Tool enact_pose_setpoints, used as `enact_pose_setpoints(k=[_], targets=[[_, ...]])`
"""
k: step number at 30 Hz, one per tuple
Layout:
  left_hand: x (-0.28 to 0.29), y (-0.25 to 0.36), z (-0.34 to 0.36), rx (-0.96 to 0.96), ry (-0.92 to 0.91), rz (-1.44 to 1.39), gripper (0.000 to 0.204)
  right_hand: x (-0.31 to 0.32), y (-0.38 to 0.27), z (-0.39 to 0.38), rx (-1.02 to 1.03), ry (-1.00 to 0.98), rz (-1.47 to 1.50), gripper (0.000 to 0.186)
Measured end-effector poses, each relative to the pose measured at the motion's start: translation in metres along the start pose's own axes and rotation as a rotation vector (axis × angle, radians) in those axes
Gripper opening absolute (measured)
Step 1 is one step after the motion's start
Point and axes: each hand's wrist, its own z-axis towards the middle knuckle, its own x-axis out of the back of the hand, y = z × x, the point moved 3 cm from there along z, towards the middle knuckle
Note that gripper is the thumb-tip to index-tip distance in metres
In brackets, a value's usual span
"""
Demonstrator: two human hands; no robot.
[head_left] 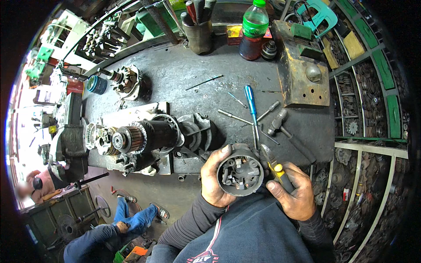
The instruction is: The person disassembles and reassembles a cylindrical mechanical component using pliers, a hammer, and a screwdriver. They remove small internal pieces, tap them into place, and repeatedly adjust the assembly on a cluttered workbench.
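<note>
My left hand (212, 179) grips a round dark metal housing (239, 186) at the lower middle, its open face up, showing brush holders and small coppery parts inside. My right hand (296, 190) holds pliers (284, 179) with yellow-and-black handles, jaws close beside the housing's right rim. Beyond them on the dark workbench (175, 74) lie a blue-handled screwdriver (250, 101), a hammer (277, 122) and metal rods (230, 114). To the left sit a toothed armature (129, 140) and cast housing parts (195, 129).
A tool holder (197, 37), bottle (253, 33) and rusty metal fixture (298, 83) stand at the back. A vise (70, 144) is at the bench's left. Shelves of parts (355, 101) line the right. Other people (94, 239) (46, 186) are at lower left.
</note>
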Motion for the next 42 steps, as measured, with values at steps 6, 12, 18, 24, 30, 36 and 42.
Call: enact_pose_setpoints(k=[6,12,18,24,30,36,42], targets=[[0.0,0.001,-0.001,0.017,-0.039,-0.041,0.042,0.0,0.0,0.0,0.005,-0.019,-0.019,0.031],[0.002,0.002,0.0,0.039,-0.047,-0.031,0.045,0.0,-0.001,0.0,0.035,0.009,0.0,0.03],[0.013,-0.001,0.004,0.049,0.002,-0.024,0.043,-0.002,-0.003,0.001,0.06,0.019,-0.008,0.029],[0.015,-0.002,0.007,0.026,0.072,-0.021,0.038,-0.003,0.0,0.0,0.062,0.017,-0.07,0.027],[0.009,-0.003,-0.007,-0.032,-0.002,0.065,0.037,0.001,0.017,-0.002,0.055,0.116,-0.208,0.029],[0.016,0.004,-0.005,-0.054,-0.007,0.335,0.029,0.011,0.073,0.005,-0.036,0.325,-0.454,0.038],[0.02,-0.002,-0.011,-0.095,0.019,0.441,0.028,0.033,0.151,0.028,-0.128,0.431,-0.694,0.043]])
